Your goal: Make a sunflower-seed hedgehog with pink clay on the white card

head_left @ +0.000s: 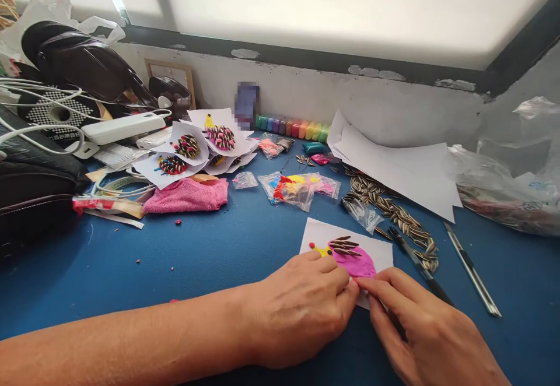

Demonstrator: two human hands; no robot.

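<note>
A small white sheet of paper [375, 248] lies in front of me. On it is a flat magenta clay body [361, 265] with a yellow clay snout and a red ball at its tip. Several striped sunflower seeds [345, 245] stick into the upper part of the clay. My left hand [301, 307] rests over the sheet's lower left with curled fingers, and what they hold is hidden. Thumb and forefinger of my right hand [415, 322] are closed at the lower edge of the magenta clay, on what looks like a small bit of red clay [353, 280].
A black pen [415, 260] and a utility knife [472, 269] lie right of a sunflower seed pile [394, 208]. Beyond are clay bags [297, 190], coloured clay blocks [293, 127] and blank sheets [394, 158]. Seed-covered pictures [192, 147] and a pink cloth [188, 195] are at left.
</note>
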